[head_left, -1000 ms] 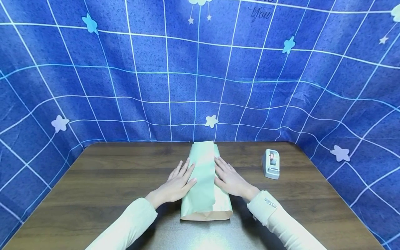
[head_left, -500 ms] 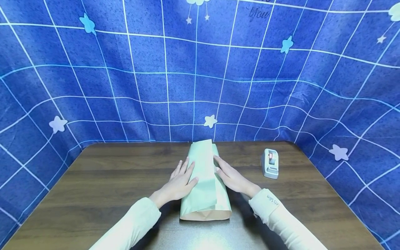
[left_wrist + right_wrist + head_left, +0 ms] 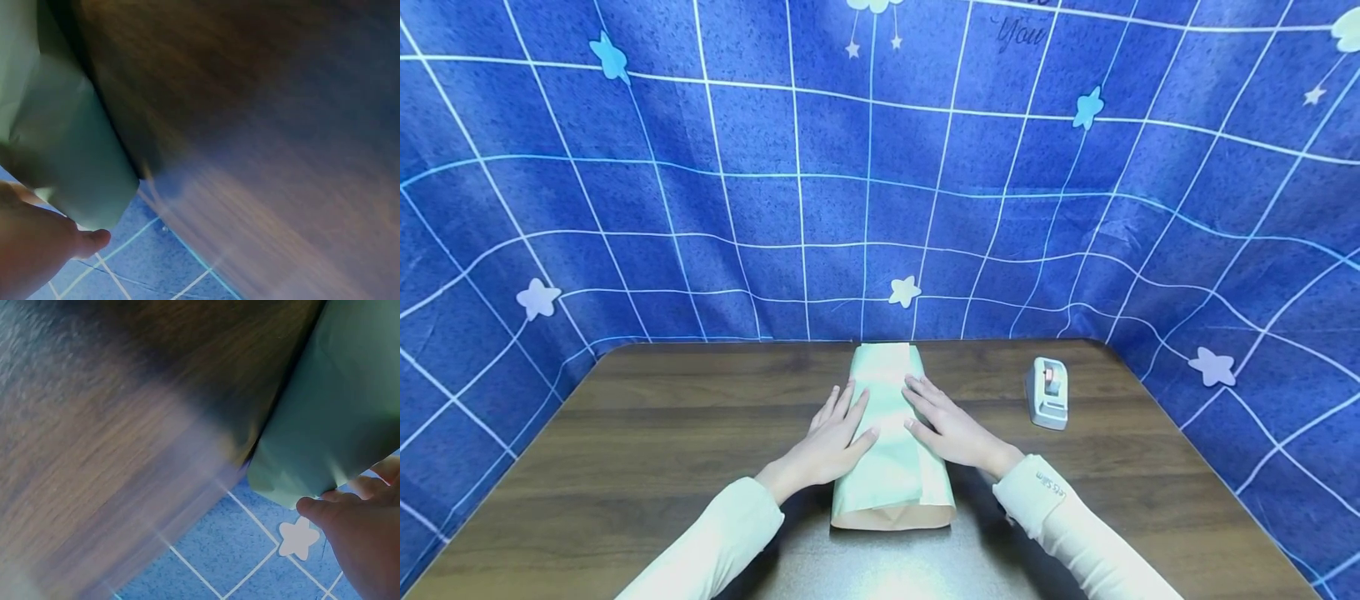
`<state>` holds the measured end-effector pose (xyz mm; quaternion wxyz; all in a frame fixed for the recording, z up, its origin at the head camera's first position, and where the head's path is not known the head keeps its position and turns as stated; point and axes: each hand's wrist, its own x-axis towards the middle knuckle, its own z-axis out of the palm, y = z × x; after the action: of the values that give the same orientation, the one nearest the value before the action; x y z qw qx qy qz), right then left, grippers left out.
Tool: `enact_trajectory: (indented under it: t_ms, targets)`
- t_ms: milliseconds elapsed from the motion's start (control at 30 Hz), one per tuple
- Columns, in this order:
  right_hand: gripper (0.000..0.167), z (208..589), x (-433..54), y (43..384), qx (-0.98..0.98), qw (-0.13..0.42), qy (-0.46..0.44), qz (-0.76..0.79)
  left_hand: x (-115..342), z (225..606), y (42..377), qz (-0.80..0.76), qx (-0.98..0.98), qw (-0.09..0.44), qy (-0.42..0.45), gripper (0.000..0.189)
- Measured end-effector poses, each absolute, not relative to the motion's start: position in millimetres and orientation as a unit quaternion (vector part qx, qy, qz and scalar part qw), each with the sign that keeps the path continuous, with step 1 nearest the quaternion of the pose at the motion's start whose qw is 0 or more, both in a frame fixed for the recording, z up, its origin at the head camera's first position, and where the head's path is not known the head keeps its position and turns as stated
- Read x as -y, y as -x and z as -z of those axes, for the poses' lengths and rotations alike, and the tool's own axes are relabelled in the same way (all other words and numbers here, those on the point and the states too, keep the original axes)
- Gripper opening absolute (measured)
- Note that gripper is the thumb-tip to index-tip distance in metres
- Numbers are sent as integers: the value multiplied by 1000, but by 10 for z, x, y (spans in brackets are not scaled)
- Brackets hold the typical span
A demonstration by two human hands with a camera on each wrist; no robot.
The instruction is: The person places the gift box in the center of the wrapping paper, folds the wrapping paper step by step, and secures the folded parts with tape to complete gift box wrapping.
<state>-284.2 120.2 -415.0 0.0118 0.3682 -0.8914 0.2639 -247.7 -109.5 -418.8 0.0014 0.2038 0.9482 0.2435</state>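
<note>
A pale green paper wrap (image 3: 891, 467) lies lengthwise in the middle of the table, folded over on top, its near end gaping to show a cream inside. What it covers, if anything, is hidden. My left hand (image 3: 827, 442) rests on its left side with fingers extended. On the right side, my right hand (image 3: 958, 425) presses the top flap with its fingers straight. The left wrist view shows the paper's side (image 3: 81, 150) with part of my hand beside it. In the right wrist view, my fingers touch the paper (image 3: 331, 412) at its upper side.
A white tape dispenser (image 3: 1048, 393) stands at the back right of the brown wooden table (image 3: 700, 408). A blue curtain (image 3: 760, 200) with a white grid and stars hangs behind the table and along its sides.
The loose top flap, raised half a second ago, now lies flat over the right side. My right hand has moved from beneath its edge to on top of it; my left hand has barely moved.
</note>
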Motion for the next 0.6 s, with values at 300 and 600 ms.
enact_trajectory:
  t_ms: [300, 600]
  targets:
    - [55, 4136, -1187, 2828, 895, 20, -362, -258, 1031, 4197, 2448, -248, -949, 13, -197, 66]
    - [55, 4151, -1178, 2835, 894, 27, -362, -262, 988, 4206, 2494, -304, -939, 33, -155, 67]
